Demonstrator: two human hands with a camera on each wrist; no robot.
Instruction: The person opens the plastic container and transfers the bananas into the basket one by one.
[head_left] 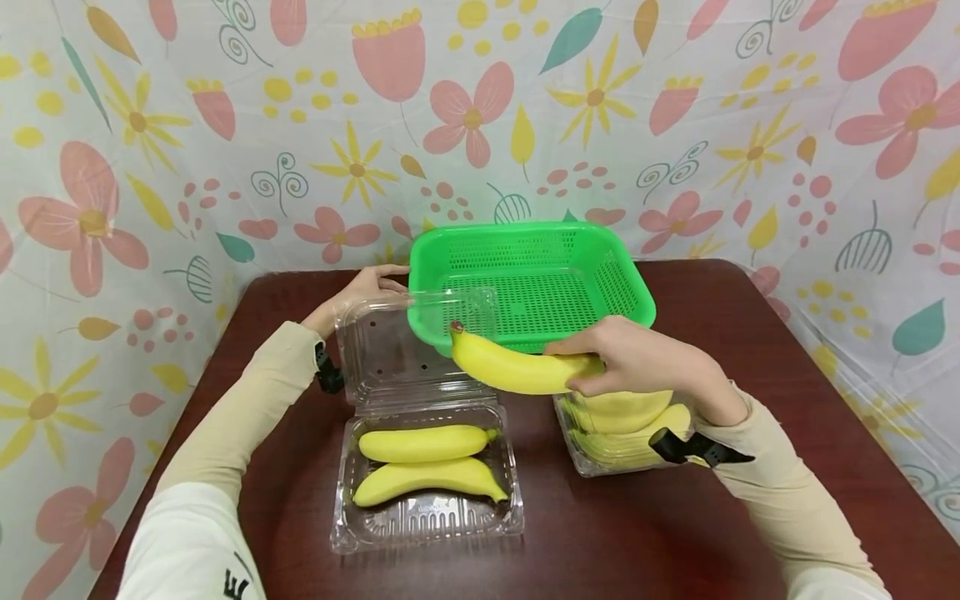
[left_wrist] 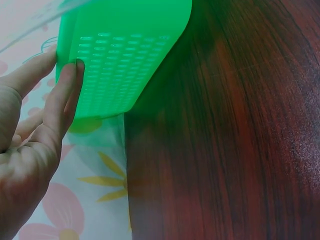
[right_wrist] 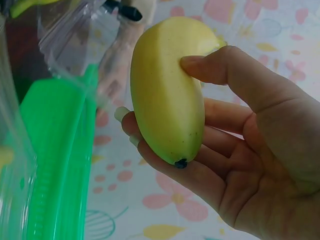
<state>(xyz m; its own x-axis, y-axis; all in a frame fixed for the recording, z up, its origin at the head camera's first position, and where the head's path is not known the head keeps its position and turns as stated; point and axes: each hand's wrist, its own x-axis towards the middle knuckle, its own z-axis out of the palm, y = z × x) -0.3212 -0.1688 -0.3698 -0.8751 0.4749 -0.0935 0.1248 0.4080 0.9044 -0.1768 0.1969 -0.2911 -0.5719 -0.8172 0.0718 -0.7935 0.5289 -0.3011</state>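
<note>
My right hand (head_left: pixel 633 354) grips a yellow banana (head_left: pixel 517 367) near one end, raised above the table. In the right wrist view the thumb presses one side of this banana (right_wrist: pixel 167 95), with the fingers round the other. At the left end of a green basket (head_left: pixel 532 329), my left hand (head_left: pixel 360 292) touches the rim with fairly straight fingers. The left wrist view shows its fingertips (left_wrist: pixel 79 67) against the basket's perforated side. Two bananas (head_left: pixel 427 462) lie side by side in a clear clamshell box (head_left: pixel 345 512), whose raised lid (head_left: pixel 390 379) leans toward the basket.
Beneath my right forearm stands a second clear box (head_left: pixel 588 467) holding more bananas (head_left: pixel 630 429), partly hidden by the hand. A dark wooden table (head_left: pixel 285 517) carries everything. Behind it hangs a flowered curtain (head_left: pixel 465 192).
</note>
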